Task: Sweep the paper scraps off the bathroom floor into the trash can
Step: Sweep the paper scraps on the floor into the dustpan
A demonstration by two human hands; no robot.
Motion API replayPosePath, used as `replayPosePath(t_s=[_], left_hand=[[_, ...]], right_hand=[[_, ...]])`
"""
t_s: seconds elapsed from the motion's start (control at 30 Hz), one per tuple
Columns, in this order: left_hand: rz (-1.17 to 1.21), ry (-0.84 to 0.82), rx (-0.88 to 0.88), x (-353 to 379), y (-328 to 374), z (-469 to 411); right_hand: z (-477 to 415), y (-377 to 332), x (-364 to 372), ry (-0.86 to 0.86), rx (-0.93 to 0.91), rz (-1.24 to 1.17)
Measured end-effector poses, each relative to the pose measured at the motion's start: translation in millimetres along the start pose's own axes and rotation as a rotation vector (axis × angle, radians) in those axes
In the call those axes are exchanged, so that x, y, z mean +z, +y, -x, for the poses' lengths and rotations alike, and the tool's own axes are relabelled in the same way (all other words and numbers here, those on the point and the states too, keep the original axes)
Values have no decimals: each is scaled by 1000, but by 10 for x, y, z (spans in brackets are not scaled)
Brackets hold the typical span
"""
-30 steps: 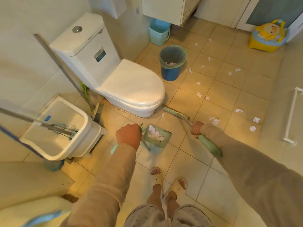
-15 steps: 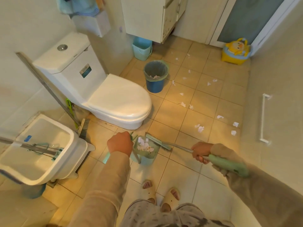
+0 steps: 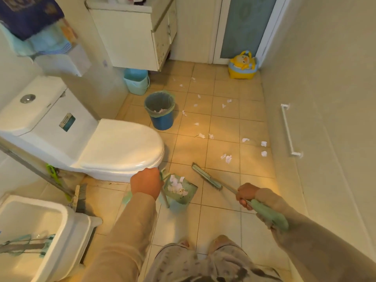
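Gripping the dustpan (image 3: 181,193) by its upright handle, our left hand (image 3: 145,185) has its fingers curled round the green grip, just in front of the toilet (image 3: 122,145). The pan sits immediately right of that hand and carries a heap of white scraps (image 3: 176,185); we cannot tell whether it rests on the floor (image 3: 252,119) or hangs just above it. Our right hand (image 3: 246,195) is wrapped round the shaft of the broom (image 3: 206,176), just above its pale green sleeve, and the broom head lies on the tiles to the right of the pan, not touching it. More paper scraps (image 3: 226,158) lie scattered beyond the broom head, the nearest pair close to it and the rest strung out towards the far door. The blue trash can (image 3: 160,110) stands well ahead of both hands, past the toilet's front edge, with a few white pieces inside. Behind it sits a pale blue bin (image 3: 136,82) under the cabinet (image 3: 130,37), and a yellow potty (image 3: 243,65) stands by the door. A mop basin (image 3: 61,216) is at our left. Both forearms reach forward and down, sleeves to the wrists.
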State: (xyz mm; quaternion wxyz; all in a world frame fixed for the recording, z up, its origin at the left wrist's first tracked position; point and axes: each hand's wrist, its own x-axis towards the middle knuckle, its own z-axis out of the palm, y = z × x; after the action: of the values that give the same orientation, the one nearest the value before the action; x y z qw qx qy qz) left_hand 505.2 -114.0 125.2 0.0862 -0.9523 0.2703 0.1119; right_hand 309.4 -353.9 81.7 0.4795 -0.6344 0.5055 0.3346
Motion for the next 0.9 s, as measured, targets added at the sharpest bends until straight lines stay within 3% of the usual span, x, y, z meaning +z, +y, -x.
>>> replayPosePath(t_s=[0.43, 0.73, 0.9], left_hand=[[-108, 40, 301, -280, 801, -772], [-95, 25, 323, -468, 1604, -1247], [-108, 20, 320, -551, 1967, -1531]], right_hand=[[-219, 500, -645, 195, 57, -344], [-623, 234, -1527, 273, 71, -158], [-883, 52, -1898, 291, 79, -174]])
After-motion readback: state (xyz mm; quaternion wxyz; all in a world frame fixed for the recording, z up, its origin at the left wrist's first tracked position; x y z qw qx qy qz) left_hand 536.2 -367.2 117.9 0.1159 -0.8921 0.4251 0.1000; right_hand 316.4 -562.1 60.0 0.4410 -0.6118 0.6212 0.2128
